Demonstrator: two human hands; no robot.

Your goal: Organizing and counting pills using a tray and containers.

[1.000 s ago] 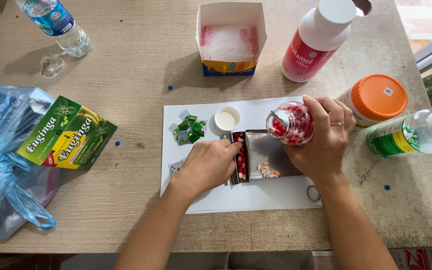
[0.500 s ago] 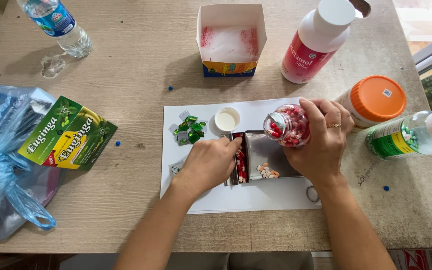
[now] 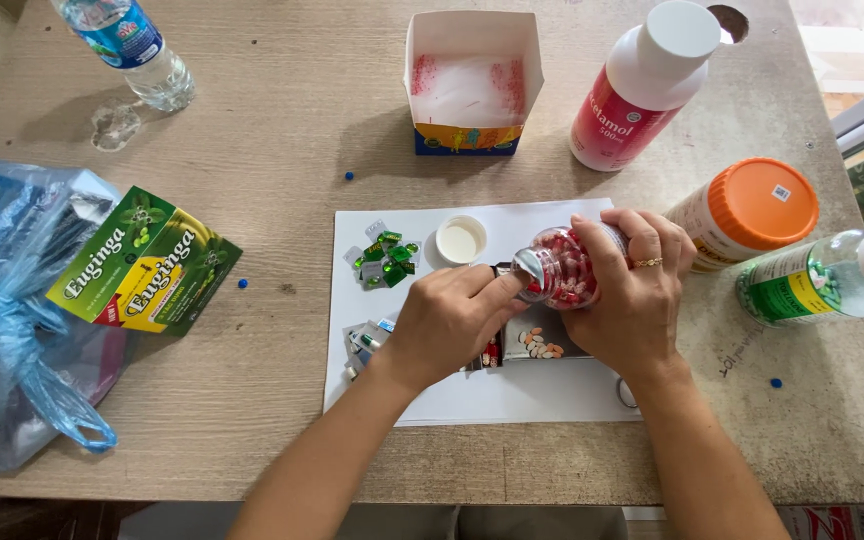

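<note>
Now 2 hands: R hand [image 3: 632, 300] grips 1 pill jar [image 3: 560, 268], L hand [image 3: 452, 318] pinches jar mouth.

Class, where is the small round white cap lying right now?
The small round white cap lies on the white paper sheet, between the green foil packets and the tilted pill jar.

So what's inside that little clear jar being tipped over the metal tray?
The clear jar in the right hand holds red and white capsules. The fingers hide its far end, and the left hand covers its mouth, so anything coming out is hidden.
</note>
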